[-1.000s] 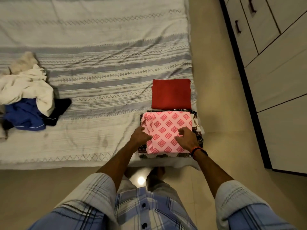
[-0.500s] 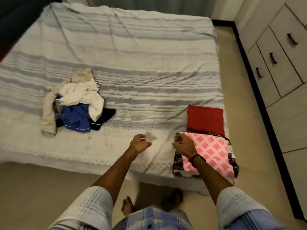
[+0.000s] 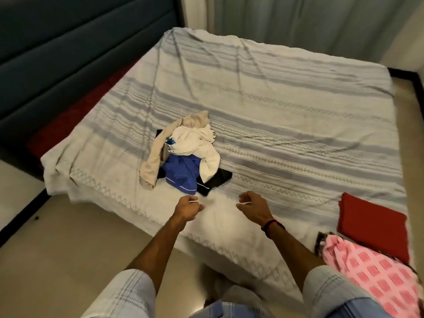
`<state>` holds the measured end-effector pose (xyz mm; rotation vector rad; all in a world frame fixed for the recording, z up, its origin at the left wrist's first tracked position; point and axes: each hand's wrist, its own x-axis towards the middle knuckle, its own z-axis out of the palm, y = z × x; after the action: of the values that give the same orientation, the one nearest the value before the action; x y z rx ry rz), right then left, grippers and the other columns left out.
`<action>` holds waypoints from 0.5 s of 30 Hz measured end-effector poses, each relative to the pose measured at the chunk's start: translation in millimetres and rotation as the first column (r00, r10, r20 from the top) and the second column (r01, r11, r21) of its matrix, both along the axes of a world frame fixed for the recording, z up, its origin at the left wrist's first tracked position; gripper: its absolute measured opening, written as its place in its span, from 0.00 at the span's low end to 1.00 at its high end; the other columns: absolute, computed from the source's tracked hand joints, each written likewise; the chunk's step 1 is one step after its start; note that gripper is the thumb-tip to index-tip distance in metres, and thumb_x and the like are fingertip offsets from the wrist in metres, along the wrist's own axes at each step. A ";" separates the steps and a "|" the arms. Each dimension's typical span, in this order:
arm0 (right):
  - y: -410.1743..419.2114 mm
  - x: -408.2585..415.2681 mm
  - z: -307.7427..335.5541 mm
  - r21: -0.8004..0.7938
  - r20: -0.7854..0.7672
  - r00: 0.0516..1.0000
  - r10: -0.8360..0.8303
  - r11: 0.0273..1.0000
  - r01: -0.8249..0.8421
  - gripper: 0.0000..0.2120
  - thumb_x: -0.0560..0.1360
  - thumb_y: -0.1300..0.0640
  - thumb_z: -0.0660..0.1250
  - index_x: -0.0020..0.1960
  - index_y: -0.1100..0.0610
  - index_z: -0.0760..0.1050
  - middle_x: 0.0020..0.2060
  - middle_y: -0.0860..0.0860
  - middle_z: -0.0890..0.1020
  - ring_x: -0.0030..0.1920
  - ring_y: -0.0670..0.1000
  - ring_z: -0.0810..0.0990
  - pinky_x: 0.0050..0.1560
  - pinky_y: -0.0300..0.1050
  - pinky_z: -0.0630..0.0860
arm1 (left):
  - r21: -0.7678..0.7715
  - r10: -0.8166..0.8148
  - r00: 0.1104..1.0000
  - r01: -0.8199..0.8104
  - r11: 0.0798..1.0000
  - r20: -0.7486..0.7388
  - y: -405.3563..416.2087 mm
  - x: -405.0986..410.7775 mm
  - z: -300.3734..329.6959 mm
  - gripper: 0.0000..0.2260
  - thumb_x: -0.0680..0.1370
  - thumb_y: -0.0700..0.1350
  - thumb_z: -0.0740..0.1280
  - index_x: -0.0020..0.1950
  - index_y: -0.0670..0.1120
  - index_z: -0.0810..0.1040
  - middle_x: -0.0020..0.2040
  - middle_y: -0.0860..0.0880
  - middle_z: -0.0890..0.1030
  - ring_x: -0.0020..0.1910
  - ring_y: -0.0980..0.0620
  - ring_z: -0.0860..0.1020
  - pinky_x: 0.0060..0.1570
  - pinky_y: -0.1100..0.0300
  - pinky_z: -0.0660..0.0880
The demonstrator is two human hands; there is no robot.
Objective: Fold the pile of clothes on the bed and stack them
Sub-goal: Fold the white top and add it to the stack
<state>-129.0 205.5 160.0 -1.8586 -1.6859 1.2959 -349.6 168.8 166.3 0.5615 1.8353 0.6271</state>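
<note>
- The loose pile of unfolded clothes [image 3: 183,157] sits near the middle of the bed, toward its near edge, on the grey-and-white striped bedsheet [image 3: 286,106].
- In the pile, a crumpled white garment with a small blue print [image 3: 190,143] lies on top, a beige cloth [image 3: 153,166] trails down the left side, a bright blue garment with thin white piping [image 3: 181,175] bulges at the front, and a black piece [image 3: 218,182] pokes out flat at the lower right.
- The heap has no clear long axis as a whole; the beige cloth runs as a long strip from the far top of the pile toward the near left, and the black piece points out to the right.
- The folded pink cloth with a red square pattern [image 3: 376,276] lies at the near right corner of the bed, on top of a dark patterned cloth [image 3: 320,242] of which only an edge shows.
- A folded plain red cloth [image 3: 374,223] lies flat just beyond the pink one, touching or nearly touching it.
- The left hand [image 3: 189,207] hovers over the bed's near edge, just in front of the pile, fingers loosely curled and holding nothing.
- The right hand [image 3: 253,206], with a dark wristband [image 3: 269,224], hovers beside it, well apart from the folded stack; its grip is also a loose curl, empty.
</note>
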 end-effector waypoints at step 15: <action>161.0 -126.8 -5.8 -0.080 0.020 0.970 0.242 0.967 -0.240 0.13 0.74 0.62 0.72 0.58 0.62 0.77 0.52 0.54 0.83 0.49 0.49 0.78 0.44 0.31 0.68 | 0.034 0.209 0.978 -0.209 0.977 0.009 102.9 -100.2 1.3 0.15 0.76 0.37 0.70 0.62 0.38 0.75 0.51 0.41 0.79 0.49 0.46 0.76 0.47 0.53 0.75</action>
<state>-255.7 366.4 154.2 -1.7644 -1.9540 1.4504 -449.8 271.7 167.5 0.3915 1.8965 0.8016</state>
